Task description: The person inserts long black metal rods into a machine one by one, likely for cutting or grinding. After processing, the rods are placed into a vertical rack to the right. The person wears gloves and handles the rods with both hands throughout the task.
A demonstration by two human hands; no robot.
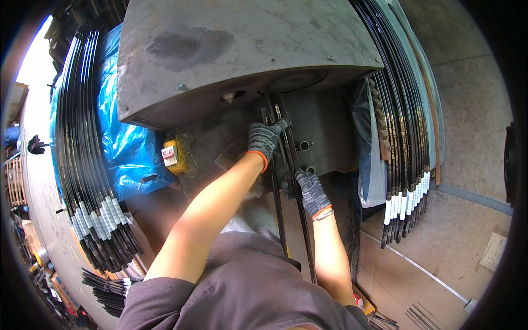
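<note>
Left hand (265, 138) clamped high on the black rods (286, 187); right hand (311, 192) gripping them lower. Rods stand under the grey press head (236, 49), seemingly mid-feed. Bundle at left (88, 187) and bundle at right (404, 165); which is finished, cannot tell.

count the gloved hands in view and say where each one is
2. The left hand grips the top of the dark rods under the grey machine housing. The right hand holds the rods lower down. None seem hidden.
</note>
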